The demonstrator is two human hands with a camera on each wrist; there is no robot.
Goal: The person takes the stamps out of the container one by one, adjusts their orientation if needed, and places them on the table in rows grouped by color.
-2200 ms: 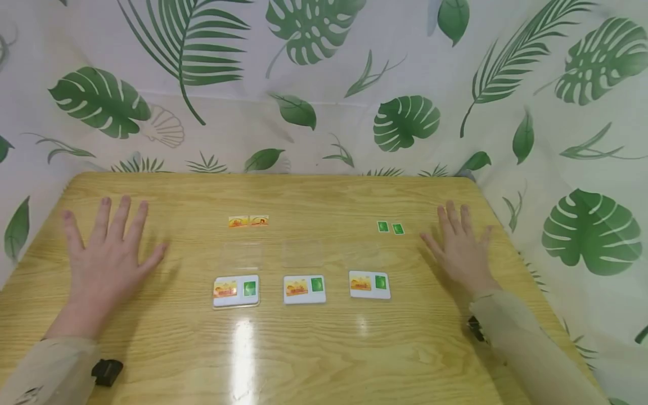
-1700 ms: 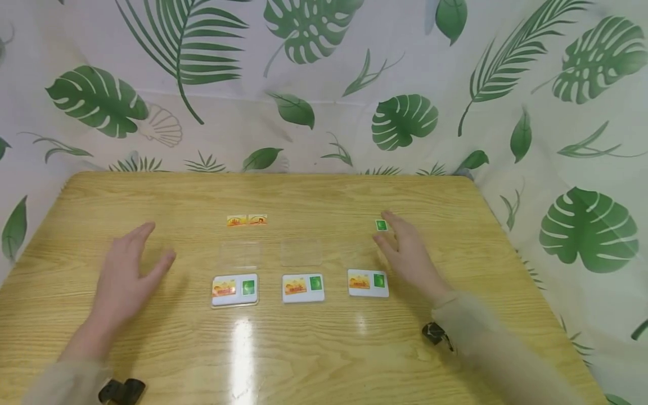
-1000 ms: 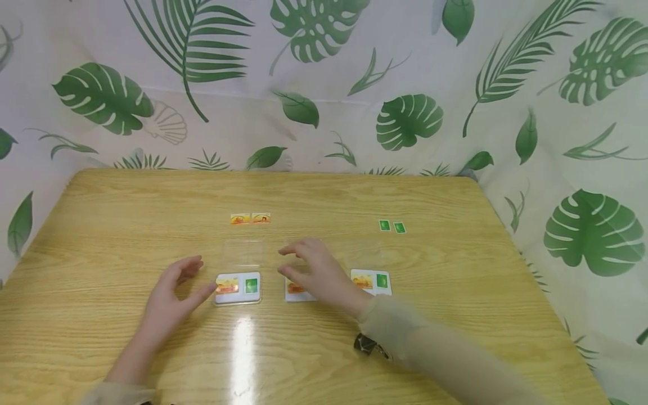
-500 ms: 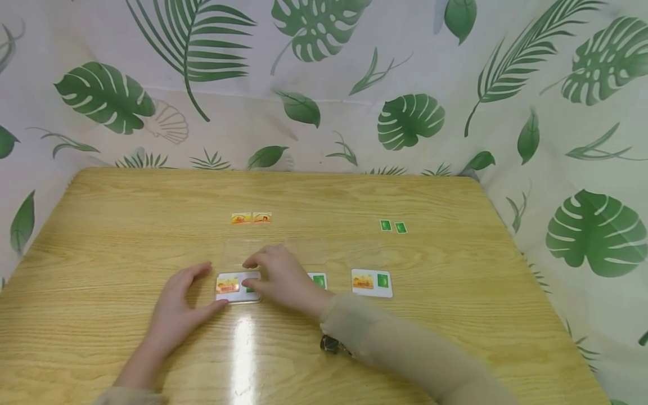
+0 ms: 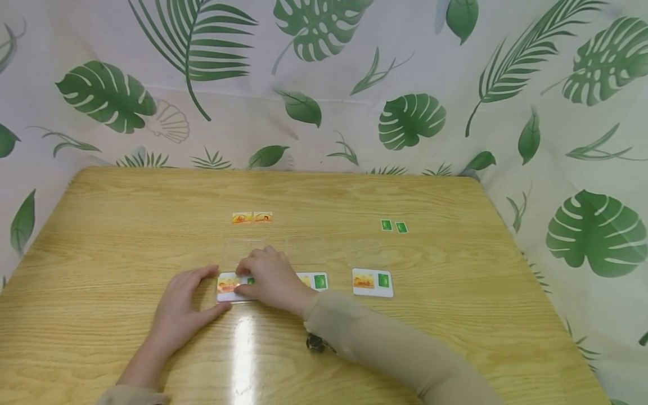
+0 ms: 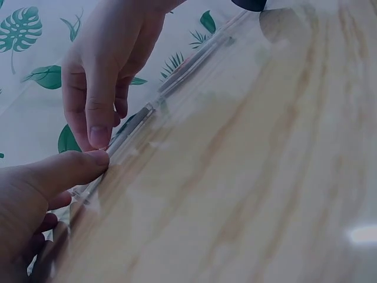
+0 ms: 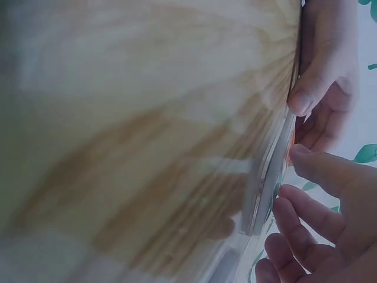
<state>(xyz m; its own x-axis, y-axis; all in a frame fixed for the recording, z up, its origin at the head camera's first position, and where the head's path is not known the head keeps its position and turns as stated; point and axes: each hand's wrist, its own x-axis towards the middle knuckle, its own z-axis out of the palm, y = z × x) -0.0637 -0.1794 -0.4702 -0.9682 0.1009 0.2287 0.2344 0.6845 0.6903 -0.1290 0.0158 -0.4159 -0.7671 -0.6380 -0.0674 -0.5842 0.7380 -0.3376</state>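
In the head view, a white card in a clear case (image 5: 224,297) lies at the left of a row of cards. My left hand (image 5: 177,306) holds its left end, thumb at the near corner and fingers at the far one. My right hand (image 5: 273,281) comes over it from the right, curled thumb and index finger at the right end of the orange stamp (image 5: 226,282). A small green stamp (image 5: 250,280) on the card is partly covered. The right wrist view shows the thumb against a sliver of orange; whether the stamp is lifted is hidden.
Two similar cards lie rightward: a middle card (image 5: 320,282), partly behind my right hand, and a right card (image 5: 372,282). Behind them are faint clear covers (image 5: 306,251). Farther back lie two loose orange stamps (image 5: 252,217) and two green ones (image 5: 394,226). A leaf-patterned cloth (image 5: 329,135) hangs beyond the table.
From lying spread at the table's sides, both hands have come to the left card. The right hand passes over the right side, then the middle card; the left takes the case's left end.
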